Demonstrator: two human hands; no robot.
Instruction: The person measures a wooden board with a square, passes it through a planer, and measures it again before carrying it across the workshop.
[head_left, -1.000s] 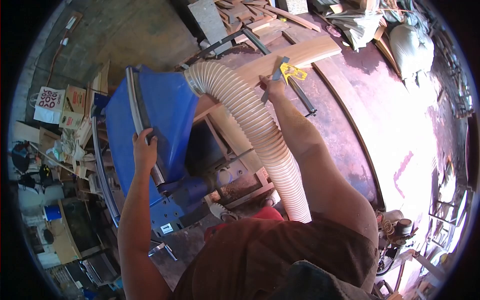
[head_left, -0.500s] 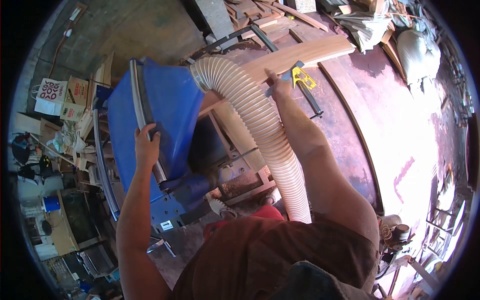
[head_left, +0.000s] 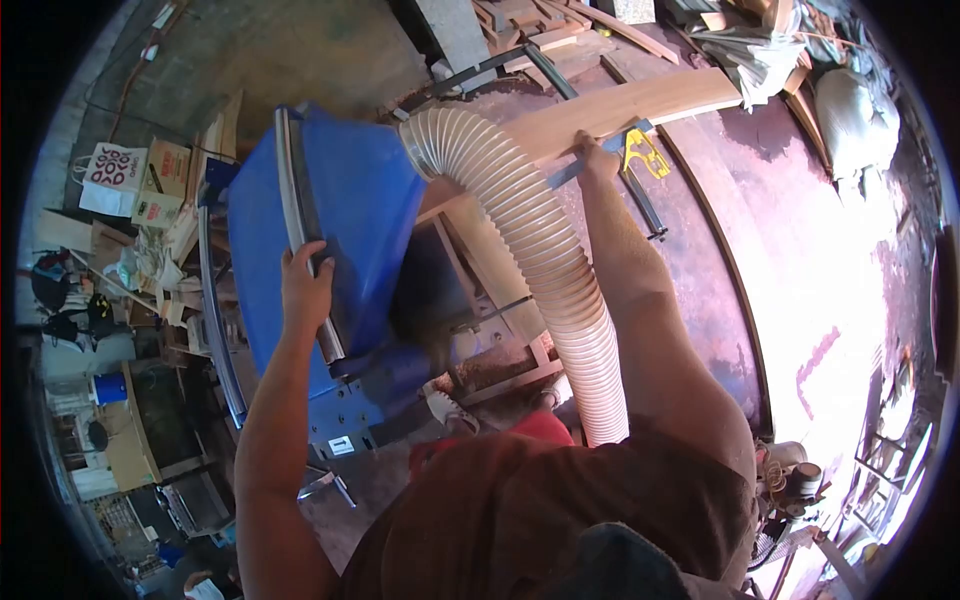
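While the left arm reaches forward with its elbow slightly bent, the left hand (head_left: 307,285) lies on the metal rail (head_left: 306,225) of the blue hood (head_left: 355,190), its grip curled over the edge. The right arm stretches farther out beside the ribbed hose (head_left: 530,240), and the right hand (head_left: 598,160) grasps the blade of the yellow-headed square (head_left: 645,153), which lies slanted along the near edge of the board (head_left: 640,108).
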